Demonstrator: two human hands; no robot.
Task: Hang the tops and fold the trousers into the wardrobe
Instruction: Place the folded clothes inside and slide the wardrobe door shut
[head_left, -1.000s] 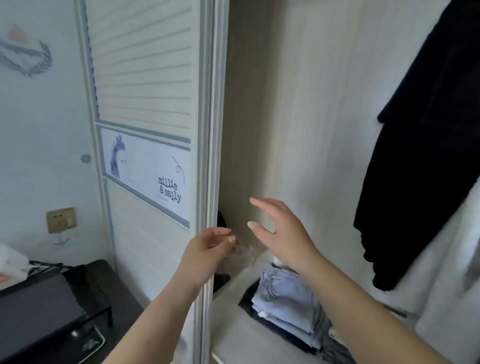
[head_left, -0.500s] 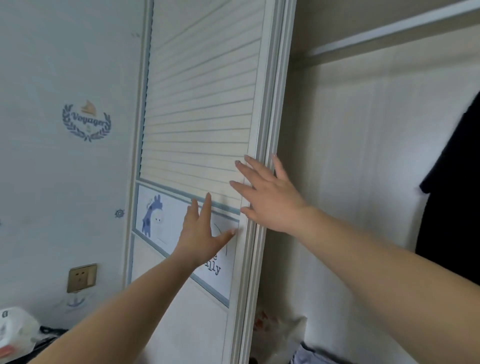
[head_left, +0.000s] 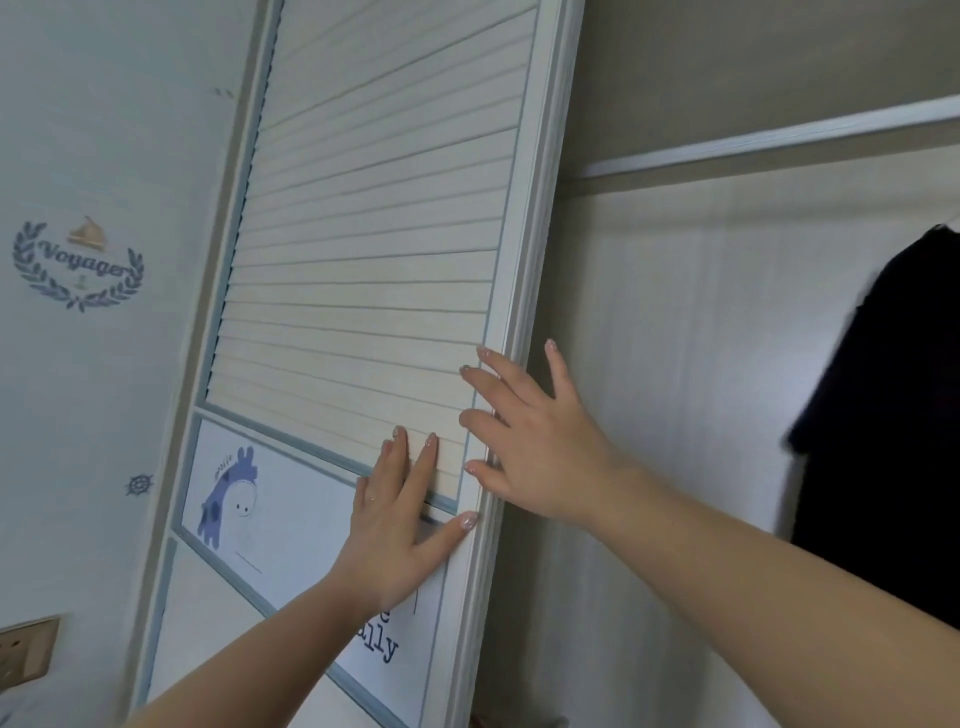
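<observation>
The wardrobe's sliding door (head_left: 363, 249) is white with slats above and a panel bearing a blue cartoon animal below. My left hand (head_left: 397, 525) lies flat on the door near its right edge, fingers straight. My right hand (head_left: 530, 441) presses with spread fingers on the door's right frame, its fingers over the edge. To the right the wardrobe interior (head_left: 675, 364) stands open, and a dark top (head_left: 893, 405) hangs at the far right. No trousers are in view.
A pale wall (head_left: 93, 389) with a "Voyager" sticker (head_left: 78, 265) is on the left, with a socket (head_left: 26, 654) low down. A rail or shelf edge (head_left: 753, 143) crosses the top of the wardrobe.
Both hands rose from low in front of the wardrobe opening and came to lie flat on the door's right edge. The view tilted upward, so the folded clothes below dropped out of sight.
</observation>
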